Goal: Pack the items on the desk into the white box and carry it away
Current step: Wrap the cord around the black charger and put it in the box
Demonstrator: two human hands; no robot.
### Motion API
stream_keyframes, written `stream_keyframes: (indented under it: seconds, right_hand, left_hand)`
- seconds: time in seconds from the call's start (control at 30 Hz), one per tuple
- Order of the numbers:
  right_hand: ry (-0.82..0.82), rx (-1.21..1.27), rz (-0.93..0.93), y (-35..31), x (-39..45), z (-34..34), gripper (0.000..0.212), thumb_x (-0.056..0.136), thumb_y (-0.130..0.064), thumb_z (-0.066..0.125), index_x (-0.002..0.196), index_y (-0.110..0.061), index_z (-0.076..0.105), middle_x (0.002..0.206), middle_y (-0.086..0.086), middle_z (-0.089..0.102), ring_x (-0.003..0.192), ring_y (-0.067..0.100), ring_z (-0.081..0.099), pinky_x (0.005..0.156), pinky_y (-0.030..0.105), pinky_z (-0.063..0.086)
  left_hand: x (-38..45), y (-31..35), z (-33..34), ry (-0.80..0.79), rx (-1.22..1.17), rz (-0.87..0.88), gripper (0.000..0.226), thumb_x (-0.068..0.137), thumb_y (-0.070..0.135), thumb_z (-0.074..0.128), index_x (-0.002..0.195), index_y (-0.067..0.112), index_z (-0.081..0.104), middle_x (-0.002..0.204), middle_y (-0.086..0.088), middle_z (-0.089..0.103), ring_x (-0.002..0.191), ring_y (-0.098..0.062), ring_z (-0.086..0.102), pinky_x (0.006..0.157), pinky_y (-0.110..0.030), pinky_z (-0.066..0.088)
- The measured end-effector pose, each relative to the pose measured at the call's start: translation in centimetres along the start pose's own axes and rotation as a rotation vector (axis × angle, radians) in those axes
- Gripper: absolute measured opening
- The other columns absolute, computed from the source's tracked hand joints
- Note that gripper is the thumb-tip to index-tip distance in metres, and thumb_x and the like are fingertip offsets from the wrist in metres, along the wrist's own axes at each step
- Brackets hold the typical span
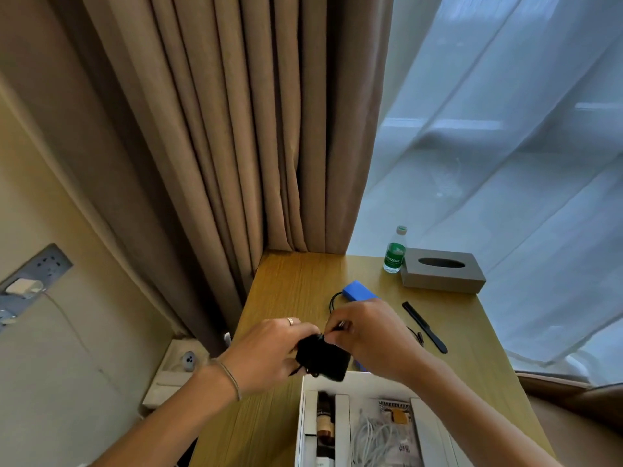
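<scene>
A small black drawstring pouch (324,360) hangs just above the far rim of the white box (305,429). My left hand (266,352) grips the pouch's left side. My right hand (371,335) pinches its top by the cord. The box stands open at the desk's near edge, with white cables (372,439) and a brown bottle (325,419) in its compartments. Behind my right hand lies a blue box (358,291) with a black cord (334,299) beside it. A black comb (424,326) lies to the right on the wooden desk (293,284).
A green-labelled water bottle (395,251) and a grey tissue box (442,271) stand at the desk's back right. Brown curtains (219,129) hang behind, sheer ones to the right. A wall socket with a white charger (23,286) is on the left.
</scene>
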State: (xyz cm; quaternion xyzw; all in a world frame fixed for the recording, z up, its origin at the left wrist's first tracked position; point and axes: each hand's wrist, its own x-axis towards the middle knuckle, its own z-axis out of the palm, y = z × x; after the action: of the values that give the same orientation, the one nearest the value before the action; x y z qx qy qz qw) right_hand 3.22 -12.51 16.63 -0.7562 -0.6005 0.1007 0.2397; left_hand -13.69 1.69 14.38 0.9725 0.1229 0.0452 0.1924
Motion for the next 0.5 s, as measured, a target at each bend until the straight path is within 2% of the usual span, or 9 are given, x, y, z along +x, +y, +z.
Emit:
stream_keyframes:
  seconds: [0.07, 0.17, 0.27, 0.33, 0.4, 0.5]
  right_hand:
    - [-0.048, 0.031, -0.026, 0.8, -0.1, 0.5, 0.006, 0.089, -0.03, 0.069, 0.093, -0.031, 0.073, 0.083, -0.017, 0.068, 0.082, 0.0, 0.063, 0.077, 0.017, 0.049]
    - [-0.1, 0.215, 0.01, 2.2, -0.8, 1.8, 0.003, 0.087, -0.029, 0.074, 0.09, -0.03, 0.074, 0.087, -0.017, 0.064, 0.088, 0.0, 0.06, 0.077, 0.016, 0.044]
    - [-0.174, 0.533, 0.154, 3.0, -1.6, 2.7, 0.013, 0.087, -0.026, 0.076, 0.098, -0.023, 0.071, 0.097, -0.007, 0.069, 0.09, 0.006, 0.066, 0.089, 0.033, 0.055]
    - [-0.284, 0.727, 0.282, 3.4, -2.2, 3.0, 0.024, 0.091, -0.025, 0.072, 0.114, -0.018, 0.068, 0.106, 0.002, 0.073, 0.097, 0.017, 0.071, 0.09, 0.037, 0.057]
    - [-0.382, 0.767, 0.334, 3.8, -2.9, 3.2, 0.027, 0.096, -0.03, 0.065, 0.121, -0.019, 0.068, 0.108, 0.007, 0.075, 0.098, 0.02, 0.073, 0.086, 0.032, 0.059]
    - [-0.385, 0.765, 0.388, 4.5, -4.1, 3.4, 0.029, 0.097, -0.037, 0.063, 0.114, -0.016, 0.073, 0.104, 0.008, 0.077, 0.095, 0.02, 0.074, 0.087, 0.036, 0.06]
  left_hand:
    - [-0.1, 0.3, 0.2, -0.063, -0.052, 0.034, 0.056, 0.086, 0.019, 0.072, 0.132, 0.042, 0.051, 0.092, 0.027, 0.048, 0.088, 0.003, 0.054, 0.077, -0.012, 0.048]
    - [-0.5, 0.6, 0.4, -0.128, -0.121, 0.061, 0.055, 0.085, 0.016, 0.073, 0.131, 0.04, 0.055, 0.094, 0.021, 0.054, 0.089, -0.002, 0.056, 0.079, -0.025, 0.054]
    - [-0.8, 0.8, 0.9, -0.14, -0.184, 0.063, 0.055, 0.083, 0.011, 0.072, 0.129, 0.038, 0.058, 0.1, 0.017, 0.058, 0.093, -0.001, 0.055, 0.082, -0.024, 0.052]
    - [-0.9, 1.0, 1.5, -0.138, -0.195, 0.063, 0.058, 0.082, 0.007, 0.071, 0.128, 0.04, 0.057, 0.104, 0.019, 0.059, 0.097, 0.001, 0.056, 0.084, -0.021, 0.052]
    - [-1.0, 1.1, 2.2, -0.134, -0.196, 0.065, 0.061, 0.083, 0.008, 0.072, 0.129, 0.043, 0.054, 0.108, 0.02, 0.06, 0.1, 0.0, 0.057, 0.085, -0.024, 0.054]
    - [-0.7, 1.1, 3.6, -0.116, -0.19, 0.093, 0.066, 0.082, 0.009, 0.072, 0.129, 0.049, 0.048, 0.108, 0.02, 0.059, 0.101, -0.001, 0.058, 0.085, -0.025, 0.055]
